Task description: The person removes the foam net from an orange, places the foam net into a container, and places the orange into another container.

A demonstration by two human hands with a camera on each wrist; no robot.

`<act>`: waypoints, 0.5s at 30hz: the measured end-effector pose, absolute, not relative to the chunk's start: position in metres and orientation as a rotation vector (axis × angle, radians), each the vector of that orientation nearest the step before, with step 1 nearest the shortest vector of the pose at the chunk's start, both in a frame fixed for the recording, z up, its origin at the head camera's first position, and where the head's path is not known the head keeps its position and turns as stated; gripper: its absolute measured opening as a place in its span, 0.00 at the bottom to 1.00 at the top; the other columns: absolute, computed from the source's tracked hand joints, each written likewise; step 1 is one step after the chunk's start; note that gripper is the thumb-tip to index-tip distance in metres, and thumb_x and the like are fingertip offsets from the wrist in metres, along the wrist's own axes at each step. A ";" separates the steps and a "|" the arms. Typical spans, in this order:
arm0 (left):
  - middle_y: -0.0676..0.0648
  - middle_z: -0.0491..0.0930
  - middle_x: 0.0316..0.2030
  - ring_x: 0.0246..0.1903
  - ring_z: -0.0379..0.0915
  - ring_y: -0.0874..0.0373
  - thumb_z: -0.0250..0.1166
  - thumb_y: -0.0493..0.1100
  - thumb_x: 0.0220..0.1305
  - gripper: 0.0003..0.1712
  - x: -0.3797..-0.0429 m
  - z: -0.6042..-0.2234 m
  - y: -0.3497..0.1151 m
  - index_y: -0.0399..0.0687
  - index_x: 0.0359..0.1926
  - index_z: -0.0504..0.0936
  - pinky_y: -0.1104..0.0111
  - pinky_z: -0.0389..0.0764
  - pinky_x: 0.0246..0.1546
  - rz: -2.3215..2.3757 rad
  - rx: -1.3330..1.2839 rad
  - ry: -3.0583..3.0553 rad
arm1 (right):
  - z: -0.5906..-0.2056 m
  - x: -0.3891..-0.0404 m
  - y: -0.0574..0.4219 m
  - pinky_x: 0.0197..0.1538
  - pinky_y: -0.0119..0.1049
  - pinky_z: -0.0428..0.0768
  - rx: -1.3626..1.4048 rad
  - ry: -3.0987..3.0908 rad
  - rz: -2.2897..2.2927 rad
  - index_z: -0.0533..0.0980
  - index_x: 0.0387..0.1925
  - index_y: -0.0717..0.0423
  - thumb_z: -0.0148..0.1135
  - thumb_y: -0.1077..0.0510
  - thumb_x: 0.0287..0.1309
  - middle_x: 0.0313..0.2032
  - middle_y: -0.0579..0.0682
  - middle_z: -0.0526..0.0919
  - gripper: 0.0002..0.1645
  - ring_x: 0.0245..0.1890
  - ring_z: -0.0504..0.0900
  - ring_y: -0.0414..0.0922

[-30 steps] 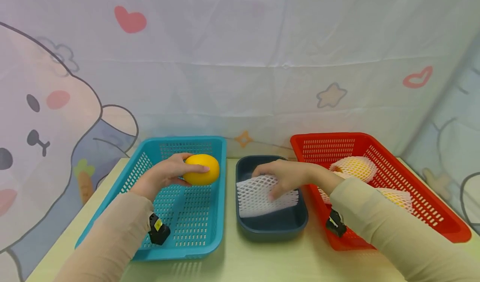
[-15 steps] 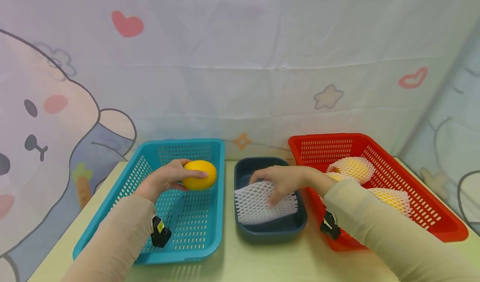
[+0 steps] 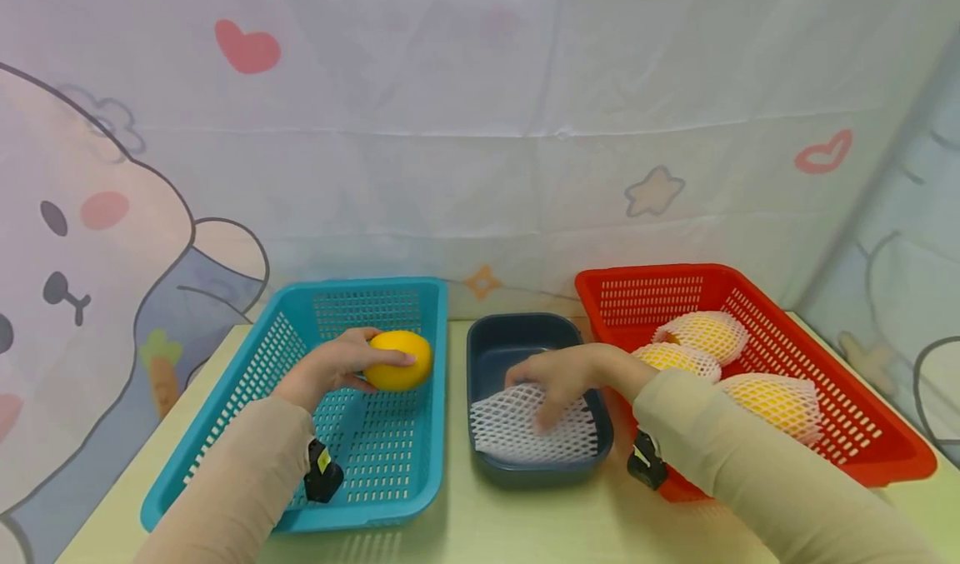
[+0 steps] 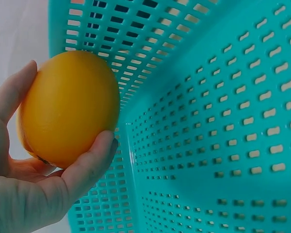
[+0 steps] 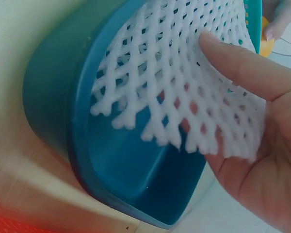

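Observation:
In the head view my left hand (image 3: 333, 368) grips a smooth, oval yellow-orange fruit (image 3: 399, 362) above the blue perforated basket (image 3: 437, 456). The left wrist view shows thumb and fingers on opposite sides of the fruit (image 4: 70, 107); part of its underside is hidden by the hand. My right hand (image 3: 573, 372) holds a white foam fruit net (image 3: 506, 431) over the dark blue tub (image 3: 491, 343). Seen from the right wrist, the thumb lies on top of the net (image 5: 160, 63) with fingers beneath it. The net's cut edge hangs inside the tub's rim.
A red perforated basket (image 3: 911, 468) on the right holds several yellow fruits in foam nets, such as one at the back (image 3: 705, 333) and one nearer (image 3: 776, 401). My right forearm crosses its near side. Behind the pale table (image 3: 465, 531) hangs a printed cloth (image 3: 480, 131).
My right hand has lowered slightly with the foam net, which now lies closer to the tub's front rim. My left hand and its fruit have sunk a little toward the blue basket.

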State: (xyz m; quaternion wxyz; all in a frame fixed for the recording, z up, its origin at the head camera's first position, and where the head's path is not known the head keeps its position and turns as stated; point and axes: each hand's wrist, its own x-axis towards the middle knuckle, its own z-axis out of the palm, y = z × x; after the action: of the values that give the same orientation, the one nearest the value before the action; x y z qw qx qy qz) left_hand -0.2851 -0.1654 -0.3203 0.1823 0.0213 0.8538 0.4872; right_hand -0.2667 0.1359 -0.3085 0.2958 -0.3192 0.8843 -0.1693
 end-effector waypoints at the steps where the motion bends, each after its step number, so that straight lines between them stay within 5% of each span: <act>1: 0.38 0.69 0.49 0.42 0.69 0.49 0.68 0.51 0.53 0.41 -0.285 -0.321 -0.165 0.35 0.61 0.63 0.58 0.81 0.39 1.376 0.056 2.406 | -0.309 -0.266 0.136 0.57 0.45 0.71 -0.828 2.355 -0.433 0.68 0.55 0.43 0.70 0.56 0.48 0.52 0.42 0.70 0.31 0.54 0.66 0.45; 8: 0.37 0.68 0.49 0.42 0.68 0.49 0.69 0.51 0.53 0.42 -0.286 -0.326 -0.166 0.35 0.63 0.62 0.59 0.81 0.37 1.392 0.024 2.389 | -0.313 -0.265 0.133 0.65 0.48 0.62 -0.778 2.359 -0.281 0.61 0.66 0.54 0.68 0.53 0.49 0.64 0.49 0.63 0.43 0.64 0.60 0.49; 15: 0.37 0.67 0.50 0.43 0.68 0.47 0.68 0.51 0.53 0.43 -0.287 -0.332 -0.167 0.34 0.63 0.60 0.57 0.81 0.40 1.375 0.026 2.399 | -0.318 -0.264 0.130 0.67 0.49 0.59 -0.730 2.390 -0.218 0.58 0.68 0.57 0.69 0.53 0.49 0.67 0.51 0.61 0.47 0.67 0.58 0.50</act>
State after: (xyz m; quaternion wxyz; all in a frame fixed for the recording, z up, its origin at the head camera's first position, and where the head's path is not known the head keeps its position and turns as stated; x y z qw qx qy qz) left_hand -0.2867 -0.1670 -0.3324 0.1869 0.0092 0.8523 0.4885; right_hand -0.2641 0.1303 -0.3179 0.3112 -0.2765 0.9055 -0.0824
